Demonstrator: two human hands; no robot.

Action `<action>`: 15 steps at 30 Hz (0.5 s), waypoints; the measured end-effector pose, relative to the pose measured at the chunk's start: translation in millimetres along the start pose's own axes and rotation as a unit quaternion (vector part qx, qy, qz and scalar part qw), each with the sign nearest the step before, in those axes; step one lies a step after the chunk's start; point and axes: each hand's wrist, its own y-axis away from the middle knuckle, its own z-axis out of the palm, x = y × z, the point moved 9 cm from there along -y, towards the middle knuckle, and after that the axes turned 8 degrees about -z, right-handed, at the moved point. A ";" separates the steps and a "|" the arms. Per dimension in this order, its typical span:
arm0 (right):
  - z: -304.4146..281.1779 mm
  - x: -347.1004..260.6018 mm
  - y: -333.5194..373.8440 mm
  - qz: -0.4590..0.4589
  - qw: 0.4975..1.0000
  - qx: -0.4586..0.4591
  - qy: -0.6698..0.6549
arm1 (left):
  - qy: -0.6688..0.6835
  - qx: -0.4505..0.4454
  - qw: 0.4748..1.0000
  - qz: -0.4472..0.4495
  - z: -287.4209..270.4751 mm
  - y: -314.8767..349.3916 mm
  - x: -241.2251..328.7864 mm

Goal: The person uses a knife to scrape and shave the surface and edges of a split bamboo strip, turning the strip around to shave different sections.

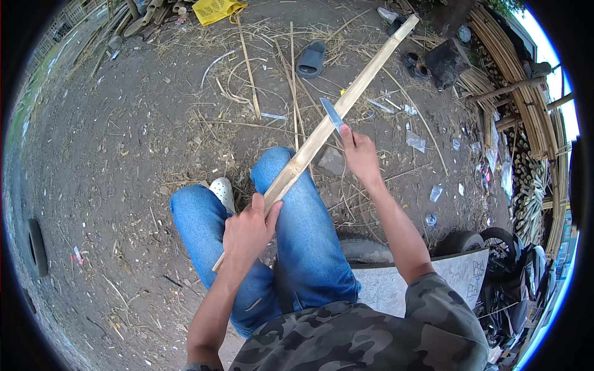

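A long, pale strip of split bamboo (318,135) lies slantwise across my right thigh, its far end reaching up to the right. My left hand (249,230) is wrapped round its lower part, between my knees. In my right hand (361,154) is a knife (331,114), gripped by a handle that my fingers mostly hide. The blade points up and to the left and crosses the strip beyond my knee. Whether its edge is cutting into the bamboo I cannot tell.
Bamboo shavings and thin strips litter the dirt ground. A dark slide sandal (311,59) and a yellow bag (218,10) lie ahead. Stacked bamboo poles (516,80) stand at the right. Beside me are a grey slab (427,281) and a motorbike (504,278); a tyre (37,248) lies far left.
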 end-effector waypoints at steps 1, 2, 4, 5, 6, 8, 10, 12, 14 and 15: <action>-11.7 4.2 -5.9 0.044 0.999 0.021 -0.003 | -0.007 0.000 1.000 -0.005 -0.4 -1.2 -0.4; 20.1 -23.2 19.8 -0.049 0.999 -0.020 0.011 | -0.006 0.002 1.000 -0.006 2.2 -2.9 -2.3; 47.7 -29.2 43.3 -0.158 0.986 -0.039 0.045 | -0.016 0.042 0.999 0.022 2.6 -1.0 1.0; 32.7 -22.3 26.5 -0.070 0.997 -0.028 0.013 | -0.019 0.042 0.999 0.018 0.2 0.0 -0.9; 17.0 -24.3 13.7 -0.068 0.997 -0.028 0.013 | -0.022 0.031 0.999 0.016 0.4 -0.8 2.1; -5.0 -13.0 -1.5 0.016 1.000 0.001 -0.005 | -0.031 0.019 0.999 0.011 -0.8 3.2 -1.2; 33.3 -22.5 32.6 -0.109 0.994 0.008 -0.014 | -0.018 0.025 0.999 0.015 1.6 1.4 1.0; 21.3 -23.4 22.4 -0.047 0.997 -0.053 0.010 | -0.019 0.023 0.999 0.013 1.7 1.5 -1.5; -0.7 -27.1 4.1 -0.013 0.999 -0.049 0.003 | -0.018 0.019 1.000 0.012 2.2 1.4 -2.0; -6.3 -22.7 -0.3 0.022 0.999 -0.044 -0.002 | -0.024 0.016 0.999 0.012 3.0 0.2 -1.5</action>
